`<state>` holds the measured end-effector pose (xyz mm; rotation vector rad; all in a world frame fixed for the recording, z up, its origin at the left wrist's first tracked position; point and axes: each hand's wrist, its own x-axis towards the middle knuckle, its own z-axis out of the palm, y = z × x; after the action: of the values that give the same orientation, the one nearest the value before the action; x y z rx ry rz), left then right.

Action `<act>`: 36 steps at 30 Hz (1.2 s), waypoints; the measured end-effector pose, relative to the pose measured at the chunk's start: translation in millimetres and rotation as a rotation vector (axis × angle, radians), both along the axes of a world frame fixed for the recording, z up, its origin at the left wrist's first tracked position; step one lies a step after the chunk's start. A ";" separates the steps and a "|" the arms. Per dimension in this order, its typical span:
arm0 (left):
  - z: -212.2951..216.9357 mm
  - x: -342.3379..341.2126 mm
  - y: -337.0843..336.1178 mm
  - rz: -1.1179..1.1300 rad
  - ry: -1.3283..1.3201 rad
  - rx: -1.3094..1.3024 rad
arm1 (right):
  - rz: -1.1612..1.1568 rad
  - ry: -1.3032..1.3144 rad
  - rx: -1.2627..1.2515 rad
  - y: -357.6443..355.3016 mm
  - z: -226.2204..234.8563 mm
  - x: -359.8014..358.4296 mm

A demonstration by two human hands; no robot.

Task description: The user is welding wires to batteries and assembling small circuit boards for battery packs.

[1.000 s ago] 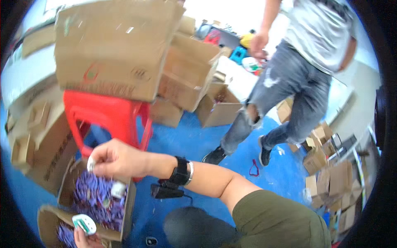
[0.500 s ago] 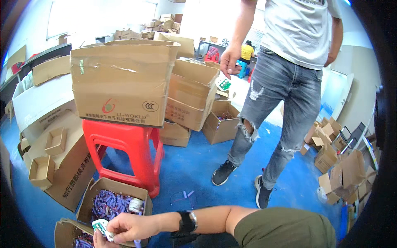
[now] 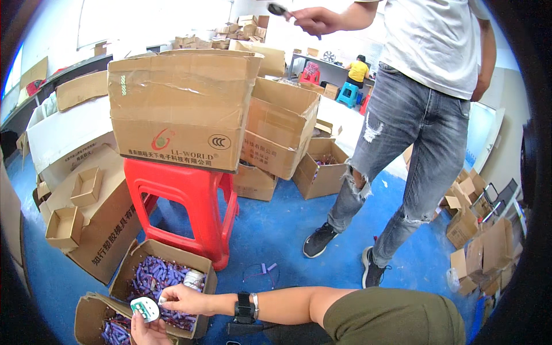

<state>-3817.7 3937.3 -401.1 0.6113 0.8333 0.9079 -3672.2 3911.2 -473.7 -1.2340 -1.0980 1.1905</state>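
Observation:
My left hand [image 3: 147, 332], at the lower left, grips a round white plastic part [image 3: 145, 309] with a small green circuit board on it. Just right of that part, my right hand [image 3: 185, 299] has thumb and fingers pinched together. A tiny pale bit shows at its fingertips, too small to name. Both hands are over two open cardboard boxes. The farther box [image 3: 208, 264] holds many purple cylinders with thin wires and a white spool [image 3: 194, 279]. More purple cylinders lie in the nearer box [image 3: 86, 316].
A red stool [image 3: 190, 215] bearing a big carton [image 3: 178, 109] stands beyond the boxes. In front of me stands a person in torn grey jeans [image 3: 397, 144], holding up a dark oval thing [image 3: 278, 9]. Loose purple cylinders [image 3: 268, 268] lie on the blue floor. Cartons [image 3: 489, 247] are piled at right.
My right hand has drawn back a little from the white part, which now shows more fully. The standing person's hand has risen from thigh height, where it held a white-and-green part.

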 end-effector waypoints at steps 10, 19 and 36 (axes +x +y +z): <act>0.6 3.1 -2.2 -0.024 0.021 -0.013 | 0.039 -0.006 0.022 -4.0 10.4 1.7; 2.2 -4.9 -10.4 -0.032 0.012 -0.012 | 0.069 0.039 -0.020 -7.0 6.2 -9.0; 4.1 -8.1 -13.4 -0.039 0.026 -0.021 | 0.088 -0.057 -0.008 -11.6 28.1 -20.6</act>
<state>-3825.7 3923.8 -397.1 0.6197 0.8504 0.8563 -3692.7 3899.6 -445.6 -1.2436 -1.2010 1.2335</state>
